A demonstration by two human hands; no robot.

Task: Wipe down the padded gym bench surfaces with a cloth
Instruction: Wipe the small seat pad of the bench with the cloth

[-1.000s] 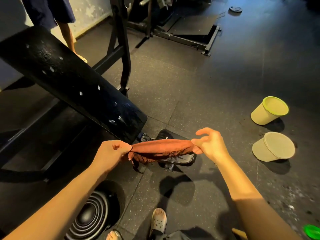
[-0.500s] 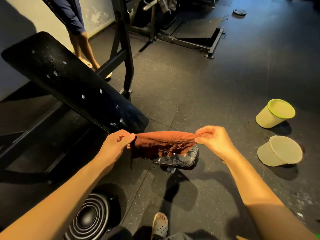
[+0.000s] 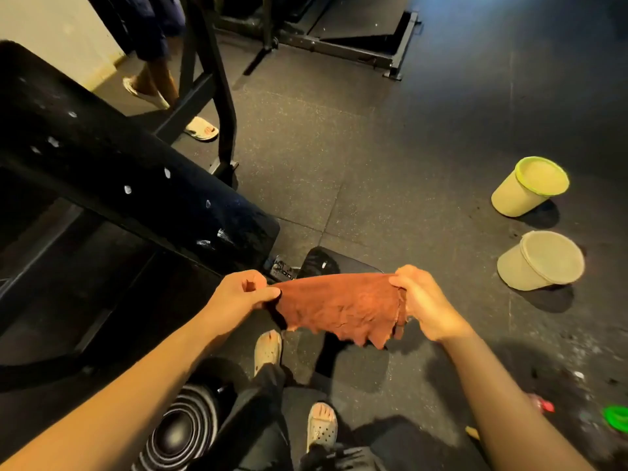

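Note:
A ragged reddish-brown cloth [image 3: 339, 305] hangs spread between my two hands in the lower middle of the head view. My left hand [image 3: 238, 297] pinches its left corner and my right hand [image 3: 423, 300] grips its right edge. The black padded backrest [image 3: 112, 168] slopes up to the left, with small tears and wet specks on it; its lower end sits just above my left hand. The small black seat pad [image 3: 326, 261] lies right behind the cloth, mostly hidden by it.
Two pale lidded buckets [image 3: 525, 188] [image 3: 540, 261] lie on the rubber floor at the right. A weight plate [image 3: 180, 430] lies by my feet. The bench frame upright [image 3: 217, 96] stands behind the backrest, with another person's sandalled feet [image 3: 200, 127] beside it. A rack base [image 3: 360, 52] is at the far end.
The cloth has gone from a twisted roll to a spread sheet between my hands. My feet have come into view, and the other person has stepped closer to the frame.

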